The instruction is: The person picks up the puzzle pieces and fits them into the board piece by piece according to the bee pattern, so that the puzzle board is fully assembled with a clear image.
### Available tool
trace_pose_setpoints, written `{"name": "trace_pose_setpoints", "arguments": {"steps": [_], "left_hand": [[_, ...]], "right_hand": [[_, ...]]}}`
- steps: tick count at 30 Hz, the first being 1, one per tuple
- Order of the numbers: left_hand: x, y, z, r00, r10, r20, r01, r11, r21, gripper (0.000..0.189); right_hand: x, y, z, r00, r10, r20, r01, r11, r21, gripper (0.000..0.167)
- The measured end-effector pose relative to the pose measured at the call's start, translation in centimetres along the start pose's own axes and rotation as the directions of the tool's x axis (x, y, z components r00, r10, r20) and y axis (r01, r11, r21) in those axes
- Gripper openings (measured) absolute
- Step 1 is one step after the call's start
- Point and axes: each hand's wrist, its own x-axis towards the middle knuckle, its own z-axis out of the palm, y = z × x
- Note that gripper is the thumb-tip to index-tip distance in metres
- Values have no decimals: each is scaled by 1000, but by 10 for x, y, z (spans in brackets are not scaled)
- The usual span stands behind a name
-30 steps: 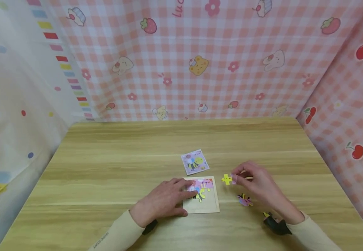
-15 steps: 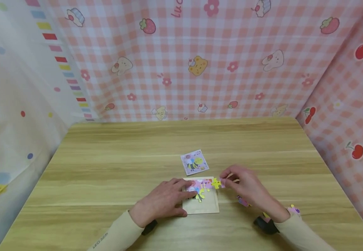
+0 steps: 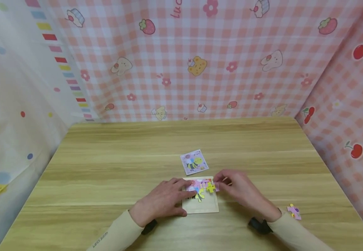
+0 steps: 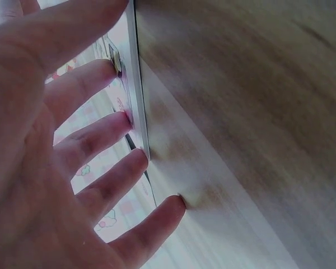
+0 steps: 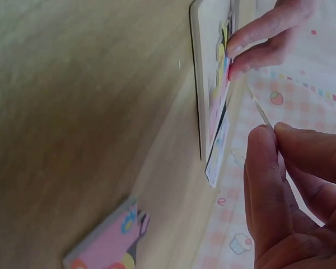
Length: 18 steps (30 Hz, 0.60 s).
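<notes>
My left hand [image 3: 160, 199] lies on the left side of a shallow wooden puzzle tray [image 3: 201, 208], its fingers spread and fairly straight. Fingertips [image 4: 123, 120] touch the tray and the joined pieces in its upper part, covering some of the picture. With thumb and fingertips, my right hand [image 3: 241, 190] pinches a yellow-and-pink jigsaw piece [image 3: 211, 187] by its right end. In the head view this piece overlaps the tray's upper right. The right wrist view has the piece edge-on [image 5: 260, 107], clear of the tray and tilted.
Behind the tray lies a square picture card [image 3: 195, 162] with a bee on it. One loose jigsaw piece [image 3: 294, 211] is on the table beyond my right sleeve. Another pink piece [image 5: 109, 241] lies in the right wrist view. A checked curtain [image 3: 168, 62] hangs behind the table.
My right hand has carried the yellow jigsaw piece left, from beside the tray to over its upper right. The loose piece by the right sleeve has come into sight. My left hand stays put.
</notes>
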Motion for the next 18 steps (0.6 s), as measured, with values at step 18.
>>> {"name": "trace_pose_setpoints", "arguments": {"steps": [18], "left_hand": [[-1,0,-1,1000,4,-7,-4,1000,7,65]], "right_hand": [[6,-1,9,997,54,62,-52,998,-26,9]]}}
